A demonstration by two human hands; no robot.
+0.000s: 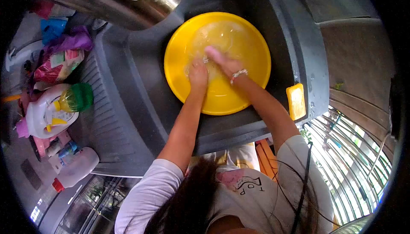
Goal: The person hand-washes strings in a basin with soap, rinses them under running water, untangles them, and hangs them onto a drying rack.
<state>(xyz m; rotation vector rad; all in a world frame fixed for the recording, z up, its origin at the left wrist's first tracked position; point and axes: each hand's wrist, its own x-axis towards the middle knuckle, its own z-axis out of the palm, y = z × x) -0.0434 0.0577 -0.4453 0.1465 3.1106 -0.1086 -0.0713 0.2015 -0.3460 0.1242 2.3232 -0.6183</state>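
A round yellow basin (171, 76) stands in the dark grey sink with cloudy, foamy water in it. Both of my hands are inside it, close together near its middle. My left hand (198, 75) reaches down into the water, and its fingers are mostly hidden by water and foam. Beside it, my right hand (226, 63), with a beaded bracelet (238, 76) at the wrist, points toward the left hand. Motion smears its fingers. Whether anything lies in or under either hand cannot be made out.
The sink (145, 76) has a ribbed drainboard (104, 106) on its left. A metal cylinder (149, 3) juts over the upper left. A yellow-framed rectangular item (295, 101) rests on the right rim. Several bottles and packets, including a white jug (79, 168), stand at far left.
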